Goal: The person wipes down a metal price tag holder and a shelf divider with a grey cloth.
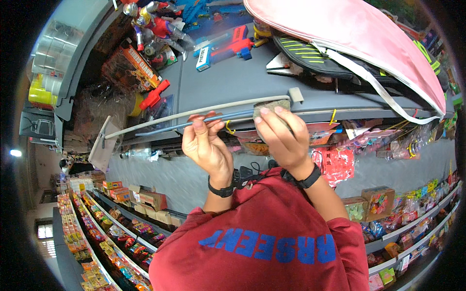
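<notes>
My left hand [206,145], palm up, pinches a thin blue-grey rod [164,128] between thumb and fingers. My right hand [285,132] grips a worn grey-green pad [270,105], either sponge or folded cloth. The rod's right end meets this pad; whether the pad wraps it is hidden. Just beyond runs a longer pale rod [204,109], nearly parallel, with a bracket [296,95] at its right end and a pale plate [103,145] at its left. Both rods are in front of the grey shelf [218,85].
On the shelf are a boxed toy pistol [229,47], a toy figure [156,25], a red toy piece [154,95] and a pink racket bag [349,43]. Packaged goods hang below its edge. Stocked shelves [120,232] stand behind me; cartons [378,203] sit at right.
</notes>
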The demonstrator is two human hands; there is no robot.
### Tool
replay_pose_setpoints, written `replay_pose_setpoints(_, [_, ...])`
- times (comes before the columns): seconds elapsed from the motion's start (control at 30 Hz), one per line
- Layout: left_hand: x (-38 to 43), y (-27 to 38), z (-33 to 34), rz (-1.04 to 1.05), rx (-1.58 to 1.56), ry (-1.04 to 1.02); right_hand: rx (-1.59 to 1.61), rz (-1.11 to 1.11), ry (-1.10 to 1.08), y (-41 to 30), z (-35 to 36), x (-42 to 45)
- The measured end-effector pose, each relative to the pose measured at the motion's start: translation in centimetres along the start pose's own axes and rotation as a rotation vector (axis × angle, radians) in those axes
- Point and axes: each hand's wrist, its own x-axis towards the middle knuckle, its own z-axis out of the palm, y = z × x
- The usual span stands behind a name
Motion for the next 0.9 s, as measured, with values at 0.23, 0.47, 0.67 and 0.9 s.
replay_pose_setpoints(0.23, [-0.6, -0.3, 0.9, -0.055, -0.084, -0.012, 0.17, -0.046, 0.01, -2.7, 0.1, 1.7])
replay_pose_setpoints(0.47, [1.1, -0.1, -0.1, 0.014, -0.026, -0.036, 0.212, -0.131, 0.023, -1.0, -3.7, -0.7])
replay_pose_setpoints(0.67, [0.8, -1.4, -1.6, 0.041, -0.059, -0.009, 0.151, 0.13, 0.207, 0.1, -6.3, 0.1])
replay_pose_setpoints(0.9, [0.1, -0.8, -0.3, -0.012, -0.122, -0.029, 0.329, 0.397, 0.393, 1.0, -4.7, 1.3])
